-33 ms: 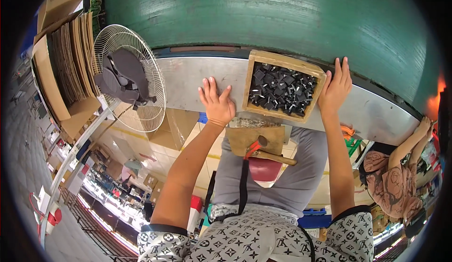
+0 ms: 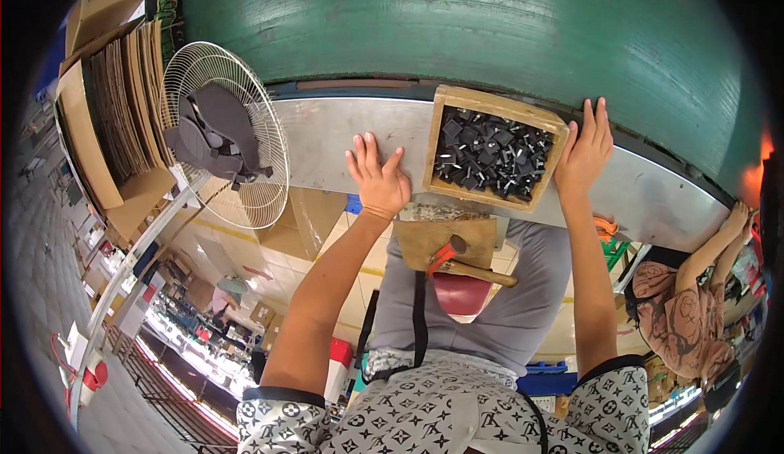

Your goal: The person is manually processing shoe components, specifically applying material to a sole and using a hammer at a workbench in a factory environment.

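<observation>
My left hand point(image 2: 380, 181) lies palm down on the bare metal ledge point(image 2: 327, 140), fingers spread and nothing held. To its right sits a shallow wooden box point(image 2: 500, 106), filled with small black square parts point(image 2: 490, 150) that have pale metal pins. My right hand point(image 2: 581, 160) rests along the box's right side, touching it or very close. Its fingers stretch flat toward the green surface, and it grips nothing. Below the ledge, between my knees, a brown board point(image 2: 420, 246) carries an orange tool with a round dark end point(image 2: 456, 247) and a wooden handle point(image 2: 486, 273).
A wide green belt-like surface point(image 2: 490, 25) runs beyond the ledge. On the left stand a wire-caged fan point(image 2: 278, 140) with a dark cloth item on it, and a carton of flattened cardboard point(image 2: 122, 111). At the right, another person point(image 2: 682, 315) has their arms at the ledge.
</observation>
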Motion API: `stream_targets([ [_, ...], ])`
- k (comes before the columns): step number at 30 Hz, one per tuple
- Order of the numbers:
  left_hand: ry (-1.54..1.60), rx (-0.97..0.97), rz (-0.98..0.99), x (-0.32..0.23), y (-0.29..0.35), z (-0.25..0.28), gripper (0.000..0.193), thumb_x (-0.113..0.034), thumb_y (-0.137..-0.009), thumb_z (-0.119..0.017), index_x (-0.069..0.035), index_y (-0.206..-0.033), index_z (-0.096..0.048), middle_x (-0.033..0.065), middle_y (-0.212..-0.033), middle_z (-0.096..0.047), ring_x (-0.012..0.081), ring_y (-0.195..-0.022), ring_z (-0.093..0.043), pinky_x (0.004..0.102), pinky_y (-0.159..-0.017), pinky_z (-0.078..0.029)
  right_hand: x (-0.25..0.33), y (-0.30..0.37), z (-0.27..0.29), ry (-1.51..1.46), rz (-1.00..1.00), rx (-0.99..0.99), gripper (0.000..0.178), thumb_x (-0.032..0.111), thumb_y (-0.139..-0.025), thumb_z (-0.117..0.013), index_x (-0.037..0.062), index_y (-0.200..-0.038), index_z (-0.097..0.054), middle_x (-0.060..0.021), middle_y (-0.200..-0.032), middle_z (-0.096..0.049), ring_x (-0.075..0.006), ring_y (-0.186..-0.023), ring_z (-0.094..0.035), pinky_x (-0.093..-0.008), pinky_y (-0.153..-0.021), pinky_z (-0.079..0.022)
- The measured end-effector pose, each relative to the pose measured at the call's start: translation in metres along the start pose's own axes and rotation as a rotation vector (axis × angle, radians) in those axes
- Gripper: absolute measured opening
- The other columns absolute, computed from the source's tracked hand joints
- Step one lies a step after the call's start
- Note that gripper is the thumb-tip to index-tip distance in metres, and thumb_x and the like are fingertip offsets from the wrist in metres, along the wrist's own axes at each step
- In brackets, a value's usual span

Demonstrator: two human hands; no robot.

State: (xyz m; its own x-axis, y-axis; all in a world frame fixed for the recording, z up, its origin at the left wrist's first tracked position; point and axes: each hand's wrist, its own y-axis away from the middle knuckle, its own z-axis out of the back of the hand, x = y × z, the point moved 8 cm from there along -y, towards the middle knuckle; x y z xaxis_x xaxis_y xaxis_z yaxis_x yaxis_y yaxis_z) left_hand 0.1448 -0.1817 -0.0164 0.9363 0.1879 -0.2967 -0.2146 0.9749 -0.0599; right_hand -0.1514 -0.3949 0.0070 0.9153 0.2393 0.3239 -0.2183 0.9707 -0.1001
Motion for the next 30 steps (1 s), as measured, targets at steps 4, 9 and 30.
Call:
stream_targets([
  [4,0.01,-0.007,-0.008,0.002,0.001,0.005,0.055,-0.012,-0.081,-0.055,-0.018,-0.135,-0.051,0.0298,-0.159,-0.025,0.051,-0.148,-0.02,0.0656,-0.117,-0.009,0.006,0.004,-0.004,0.039,0.01,-0.036,0.043,0.018,-0.1,-0.051,0.0033,-0.14,-0.053,-0.0157,-0.152,-0.045,-0.0344,-0.135,-0.045,-0.0469,-0.111,-0.032],
  [9,0.024,-0.051,-0.077,-0.009,-0.01,0.008,0.054,-0.012,-0.08,-0.056,-0.015,-0.134,-0.052,0.0314,-0.158,-0.026,0.0523,-0.147,-0.02,0.0667,-0.116,-0.011,-0.005,0.001,0.007,0.05,0.012,-0.117,0.041,0.019,-0.1,-0.052,0.0049,-0.138,-0.055,-0.0144,-0.151,-0.047,-0.0333,-0.133,-0.047,-0.0461,-0.111,-0.033],
  [30,0.835,0.047,0.256,0.023,-0.08,0.061,0.023,-0.007,-0.096,-0.052,0.001,-0.115,-0.062,0.0179,-0.109,-0.068,0.0286,-0.105,-0.063,0.0357,-0.091,-0.048,-0.013,0.009,0.016,-0.175,0.022,-0.312,0.026,0.013,-0.092,-0.058,0.0061,-0.115,-0.068,-0.0107,-0.132,-0.064,-0.03,-0.122,-0.057,-0.0427,-0.105,-0.04],
])
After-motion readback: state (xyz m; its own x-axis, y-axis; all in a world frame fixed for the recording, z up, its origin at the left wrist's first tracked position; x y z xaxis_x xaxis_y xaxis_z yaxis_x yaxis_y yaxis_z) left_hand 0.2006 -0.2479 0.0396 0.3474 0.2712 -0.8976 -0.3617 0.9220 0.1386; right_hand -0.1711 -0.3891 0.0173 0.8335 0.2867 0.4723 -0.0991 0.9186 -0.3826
